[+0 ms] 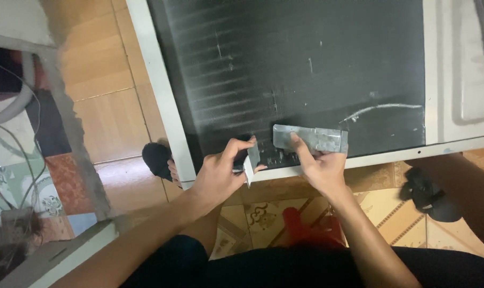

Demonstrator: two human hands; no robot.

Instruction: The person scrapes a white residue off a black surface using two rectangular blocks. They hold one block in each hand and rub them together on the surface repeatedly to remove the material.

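Observation:
A large black panel [306,64] with a white frame [162,90] lies flat in front of me, its surface ribbed and scuffed. Near its lower edge a strip of silver foil tape [322,140] is stuck on the black surface. My right hand [319,165] presses the strip's left part down with the index finger. My left hand [220,173] pinches the loose end of the tape and its white backing [249,165] just left of the strip.
Wooden-look floor [108,106] lies to the left, patterned tiles [258,213] below the panel. A white ridged surface [466,69] adjoins the panel on the right. Black sandals [157,159] [431,197] sit at both sides. Cables and a hose [12,106] lie far left.

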